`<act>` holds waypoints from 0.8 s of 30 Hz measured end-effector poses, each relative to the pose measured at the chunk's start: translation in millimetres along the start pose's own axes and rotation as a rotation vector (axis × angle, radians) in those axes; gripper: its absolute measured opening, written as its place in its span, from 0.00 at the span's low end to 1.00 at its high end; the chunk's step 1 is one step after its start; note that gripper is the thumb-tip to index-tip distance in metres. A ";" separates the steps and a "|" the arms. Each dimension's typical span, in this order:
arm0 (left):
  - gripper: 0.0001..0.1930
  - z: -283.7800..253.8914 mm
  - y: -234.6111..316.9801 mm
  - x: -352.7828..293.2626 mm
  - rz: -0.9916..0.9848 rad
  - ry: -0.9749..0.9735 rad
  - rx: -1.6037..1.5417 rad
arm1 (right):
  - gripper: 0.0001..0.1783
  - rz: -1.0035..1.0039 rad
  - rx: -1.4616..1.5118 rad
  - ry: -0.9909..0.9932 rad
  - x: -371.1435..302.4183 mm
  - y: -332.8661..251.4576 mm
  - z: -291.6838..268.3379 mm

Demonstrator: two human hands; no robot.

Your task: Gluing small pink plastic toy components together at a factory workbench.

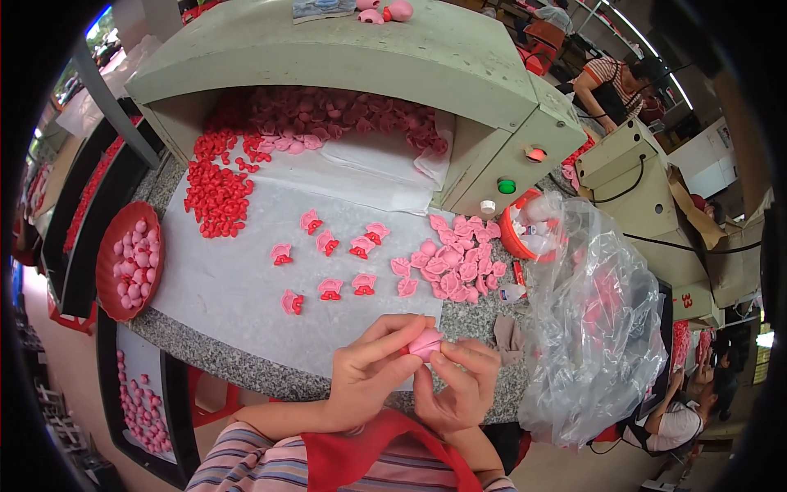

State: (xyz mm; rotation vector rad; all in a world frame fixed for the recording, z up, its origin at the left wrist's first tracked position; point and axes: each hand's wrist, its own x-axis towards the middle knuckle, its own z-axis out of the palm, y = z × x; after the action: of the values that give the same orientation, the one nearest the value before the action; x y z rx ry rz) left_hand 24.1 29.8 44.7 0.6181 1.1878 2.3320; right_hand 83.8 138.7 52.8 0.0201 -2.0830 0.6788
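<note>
Between my two hands, just over the front edge of the bench, is a small pink plastic piece (425,344). My left hand (373,361) pinches it from the left, and my right hand (459,381) has its fingertips on the right side. A bit of red shows at its left edge. Beyond my hands, several pink pieces with red parts attached (330,289) lie spread on the white sheet (238,287). A heap of loose pink shell pieces (459,258) lies to the right. At the far left of the sheet is a pile of small red parts (217,197).
A pale green metal cabinet (328,61) stands at the back, with pink pieces heaped inside. A red bowl (105,271) of round pink pieces sits at the left edge. On the right are a red-orange tub (512,234) and a clear plastic bag (582,328). Other people work at the right.
</note>
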 end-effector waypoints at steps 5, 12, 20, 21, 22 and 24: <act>0.22 1.9 4.8 1.3 0.028 -0.058 0.146 | 0.21 -0.015 -0.015 0.003 -3.3 3.7 -3.4; 0.19 -0.2 0.5 0.5 0.096 0.023 0.078 | 0.19 -0.019 -0.041 0.007 -4.9 0.0 1.1; 0.14 -3.0 -5.2 3.5 0.196 0.008 0.130 | 0.19 0.002 -0.057 0.025 -5.6 -4.0 3.1; 0.14 -3.4 -5.0 3.2 0.197 0.007 0.130 | 0.18 0.008 -0.055 0.027 -6.0 -4.6 3.5; 0.15 -2.4 -6.0 3.9 0.194 0.003 0.125 | 0.18 0.010 -0.062 0.032 -5.8 -3.9 2.6; 0.15 -0.2 -6.9 5.0 0.189 -0.009 0.118 | 0.19 0.013 -0.054 0.035 -5.0 -2.8 0.6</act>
State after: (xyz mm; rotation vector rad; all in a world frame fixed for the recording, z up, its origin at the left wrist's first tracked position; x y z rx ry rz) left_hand 21.3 36.2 39.8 0.8133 1.3211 2.4219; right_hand 87.0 134.8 49.9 -0.0356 -2.0685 0.6265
